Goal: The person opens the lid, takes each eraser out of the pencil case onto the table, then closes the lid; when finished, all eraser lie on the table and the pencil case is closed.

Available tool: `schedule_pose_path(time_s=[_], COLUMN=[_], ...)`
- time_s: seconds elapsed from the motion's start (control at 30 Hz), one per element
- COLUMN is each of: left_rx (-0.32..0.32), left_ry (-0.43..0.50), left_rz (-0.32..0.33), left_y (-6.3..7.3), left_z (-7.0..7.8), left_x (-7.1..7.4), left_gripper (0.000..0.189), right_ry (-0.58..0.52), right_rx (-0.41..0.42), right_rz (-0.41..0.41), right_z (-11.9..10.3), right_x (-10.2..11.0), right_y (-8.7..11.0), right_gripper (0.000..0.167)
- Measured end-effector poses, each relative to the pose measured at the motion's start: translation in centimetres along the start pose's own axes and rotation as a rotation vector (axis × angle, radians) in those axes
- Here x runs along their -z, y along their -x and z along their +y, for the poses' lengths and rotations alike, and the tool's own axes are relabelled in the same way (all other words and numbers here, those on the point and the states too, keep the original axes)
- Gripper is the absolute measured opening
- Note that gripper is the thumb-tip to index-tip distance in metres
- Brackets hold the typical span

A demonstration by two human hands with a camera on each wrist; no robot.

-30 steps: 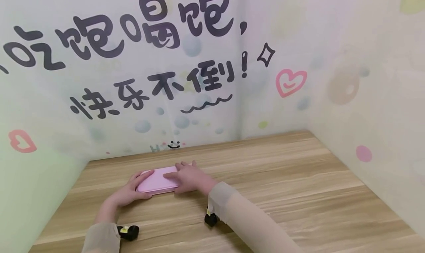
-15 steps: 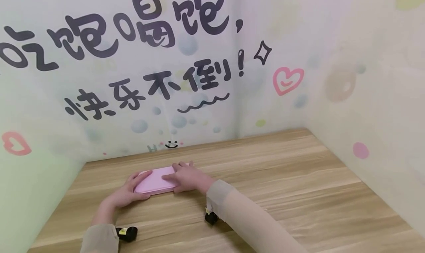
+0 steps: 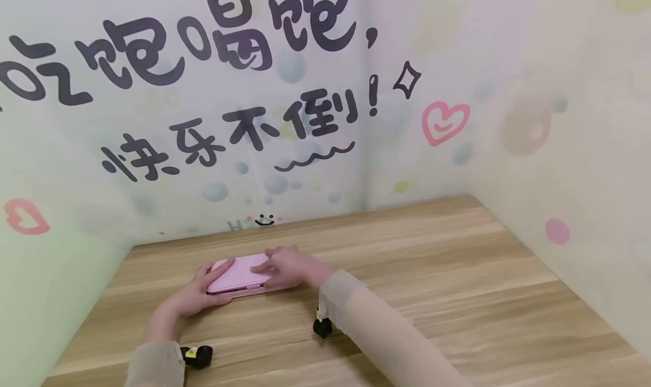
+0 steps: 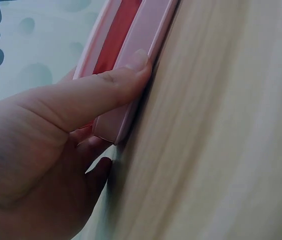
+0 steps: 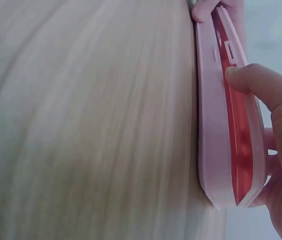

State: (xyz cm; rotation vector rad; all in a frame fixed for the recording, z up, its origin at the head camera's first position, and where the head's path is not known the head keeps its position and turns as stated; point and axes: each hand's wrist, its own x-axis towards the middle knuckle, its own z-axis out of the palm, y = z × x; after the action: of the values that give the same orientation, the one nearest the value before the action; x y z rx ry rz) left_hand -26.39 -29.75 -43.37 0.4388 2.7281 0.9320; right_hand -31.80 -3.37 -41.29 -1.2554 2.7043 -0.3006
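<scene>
A flat, rounded pink case [image 3: 238, 273] lies on the table, its lid raised a little along the front. Through the gap in the right wrist view shows a red inside [image 5: 239, 137], below a small latch loop [image 5: 230, 51] on the lid rim. My left hand [image 3: 197, 292] grips the left end, its thumb [image 4: 116, 90] pressed on the lower half's front wall and a finger on top. At the other end my right hand [image 3: 292, 267] holds the lid, thumb [image 5: 256, 80] under its front edge and fingers over the top. The contents cannot be seen.
The wood-grain table [image 3: 407, 285] reaches to printed walls behind and at the sides. The back wall [image 3: 325, 178] stands a short way behind the case. Black wrist cameras [image 3: 197, 356] hang at both sleeves.
The lid has lifted slightly at the front, showing a gap where it was closed. My right thumb has shifted to the lid edge; the left hand stays on its end.
</scene>
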Motion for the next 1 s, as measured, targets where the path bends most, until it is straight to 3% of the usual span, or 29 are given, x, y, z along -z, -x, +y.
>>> schedule_pose_path(time_s=[0.4,0.7,1.0], left_rx=[-0.014,-0.035,-0.025], left_ry=[-0.006,-0.002,0.013], left_rz=[0.008,0.026,0.033], left_y=[-0.4,-0.2,-0.1], left_z=[-0.4,-0.4,-0.9], left_x=[-0.3,-0.3,-0.1], left_gripper=[0.083,0.084,0.085], right_ry=[-0.036,-0.258,-0.424], right_rx=[-0.014,-0.076,-0.081], right_rz=[0.014,0.070,0.171], right_z=[0.8,2.8,4.4], right_x=[-0.4,-0.9,-1.5], right_y=[0.1,1.4,2.8], right_gripper=[0.055,0.068,0.069])
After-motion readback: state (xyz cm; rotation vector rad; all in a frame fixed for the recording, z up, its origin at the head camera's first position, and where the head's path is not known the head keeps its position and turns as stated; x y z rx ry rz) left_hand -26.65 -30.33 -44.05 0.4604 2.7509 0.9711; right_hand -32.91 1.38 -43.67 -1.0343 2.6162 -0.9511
